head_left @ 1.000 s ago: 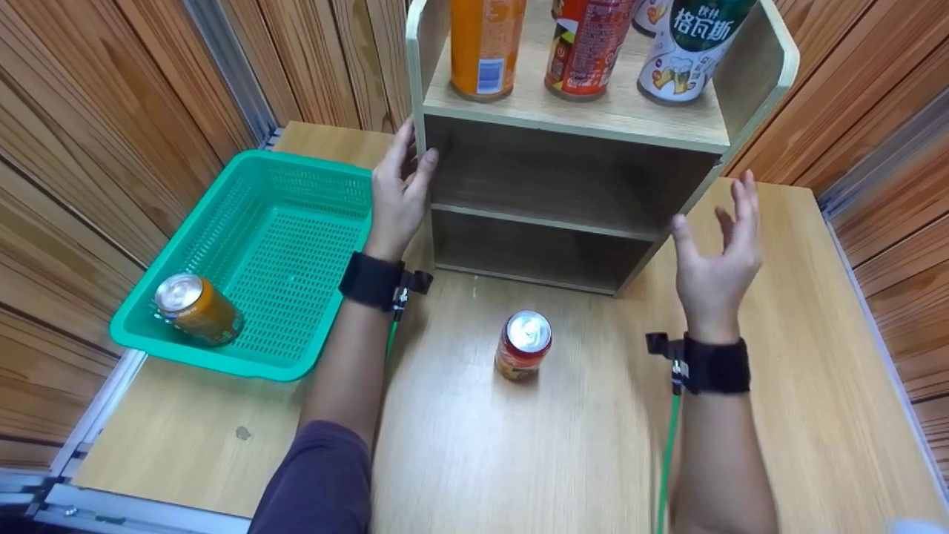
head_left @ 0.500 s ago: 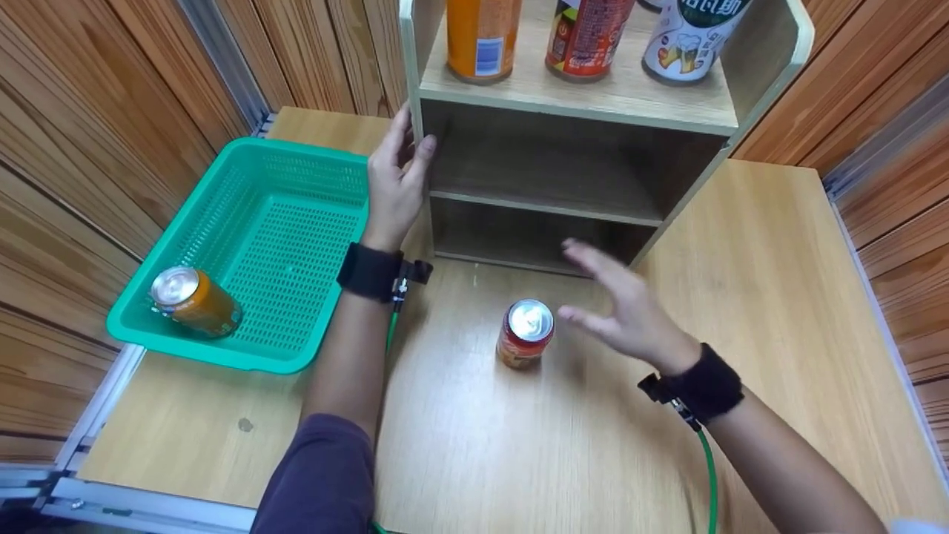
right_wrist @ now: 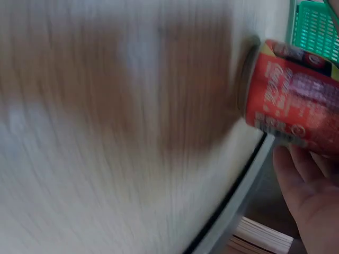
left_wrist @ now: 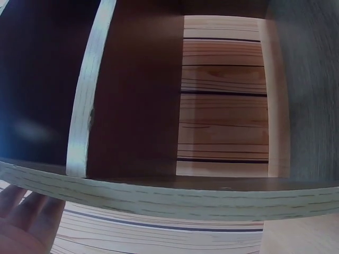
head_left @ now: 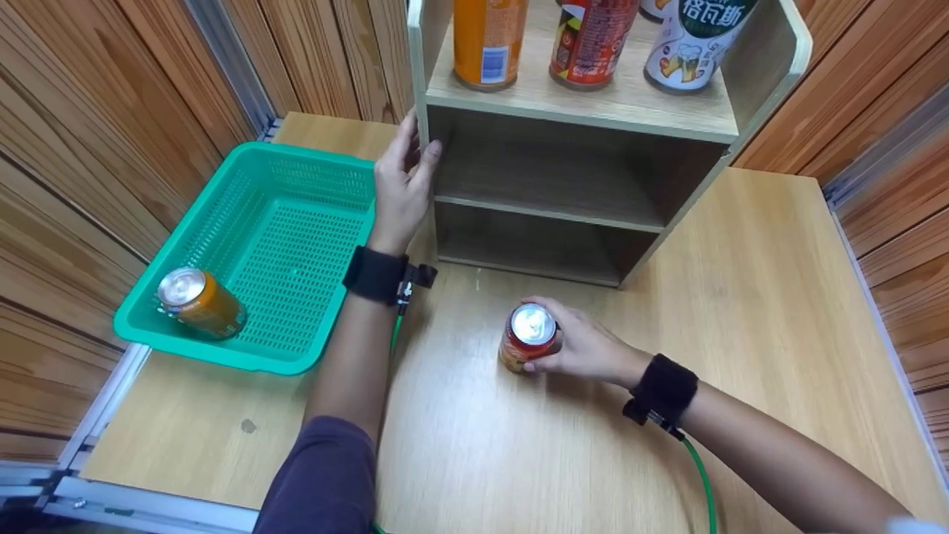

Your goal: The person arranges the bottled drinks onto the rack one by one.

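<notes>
A red drink can (head_left: 525, 343) with a silver top stands upright on the wooden table in the head view. My right hand (head_left: 582, 345) holds it from the right, thumb on the near side and fingers on the far side. The right wrist view shows the printed side of this can (right_wrist: 291, 98) with fingertips at it. My left hand (head_left: 402, 185) rests against the left side panel of a small wooden shelf (head_left: 549, 211), its thumb near the front edge. In the left wrist view some of its fingers (left_wrist: 33, 214) lie outside that panel.
On the shelf's top board stand an orange can (head_left: 489, 44), a red can (head_left: 593, 44) and a white-and-green can (head_left: 693, 52), with more partly visible behind. Left of the shelf is a green basket (head_left: 348, 315) holding an orange can (head_left: 204, 304). Wood-panelled walls enclose the table.
My right hand has come from beside the shelf's right side, leftward and toward me, and now holds the red can. The left hand has stayed at the shelf's left panel.
</notes>
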`<state>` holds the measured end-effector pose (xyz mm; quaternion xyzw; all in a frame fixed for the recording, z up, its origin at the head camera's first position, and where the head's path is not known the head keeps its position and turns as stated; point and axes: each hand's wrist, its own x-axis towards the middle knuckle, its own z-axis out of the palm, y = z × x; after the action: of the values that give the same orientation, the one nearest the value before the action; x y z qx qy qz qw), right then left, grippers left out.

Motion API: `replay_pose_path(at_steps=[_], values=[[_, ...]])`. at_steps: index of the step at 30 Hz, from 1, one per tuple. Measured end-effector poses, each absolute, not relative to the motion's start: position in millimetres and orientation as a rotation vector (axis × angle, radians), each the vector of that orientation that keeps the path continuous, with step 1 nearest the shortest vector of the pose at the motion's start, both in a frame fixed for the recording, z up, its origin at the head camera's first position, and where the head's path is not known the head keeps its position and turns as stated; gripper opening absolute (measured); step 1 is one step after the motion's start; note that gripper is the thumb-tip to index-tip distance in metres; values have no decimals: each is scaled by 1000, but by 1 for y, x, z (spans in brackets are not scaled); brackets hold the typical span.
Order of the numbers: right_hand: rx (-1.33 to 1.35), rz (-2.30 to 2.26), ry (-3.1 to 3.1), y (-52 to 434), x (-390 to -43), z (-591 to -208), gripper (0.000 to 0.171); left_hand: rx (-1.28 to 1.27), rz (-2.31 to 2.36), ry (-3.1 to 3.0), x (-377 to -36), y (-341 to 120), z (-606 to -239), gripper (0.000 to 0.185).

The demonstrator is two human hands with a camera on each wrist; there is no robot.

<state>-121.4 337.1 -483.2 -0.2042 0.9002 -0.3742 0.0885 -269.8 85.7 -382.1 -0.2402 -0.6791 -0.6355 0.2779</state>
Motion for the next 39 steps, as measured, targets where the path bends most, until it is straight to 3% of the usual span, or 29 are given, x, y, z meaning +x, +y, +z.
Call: replay_pose_path(at_steps=[12, 24, 39], values=[[-572, -1215, 2731, 329, -123, -477, 79, -629, -1771, -1825, -268, 87, -383, 45], [-773, -1407, 2983, 293, -165, -396, 77, -584, -1874, -1842, -269, 84, -381, 44], [-513, -1385, 3133, 258, -224, -345, 80, -583, -1971, -1854, -270, 78, -379, 47]])
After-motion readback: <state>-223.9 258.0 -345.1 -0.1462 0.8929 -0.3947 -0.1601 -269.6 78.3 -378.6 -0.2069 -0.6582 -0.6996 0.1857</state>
